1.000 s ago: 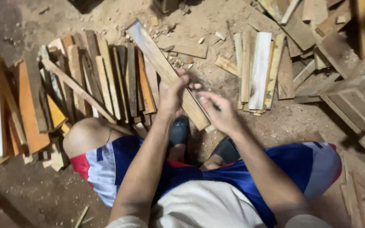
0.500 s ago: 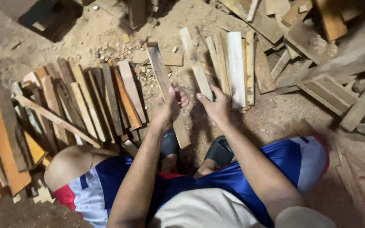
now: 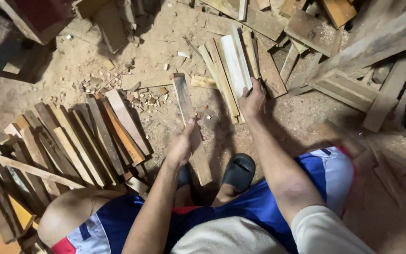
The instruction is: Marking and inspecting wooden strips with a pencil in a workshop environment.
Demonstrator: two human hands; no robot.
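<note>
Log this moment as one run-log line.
left hand: shut on wooden slat | right hand: on pale slat in small stack | sorted slat pile: left on floor

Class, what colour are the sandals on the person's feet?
Black. The sandal shows best in the head view, just right of the plank held by the left hand.

Slat stack left of plank, pile right

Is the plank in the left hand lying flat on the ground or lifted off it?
Lifted: the left hand grips the plank midway.
</note>
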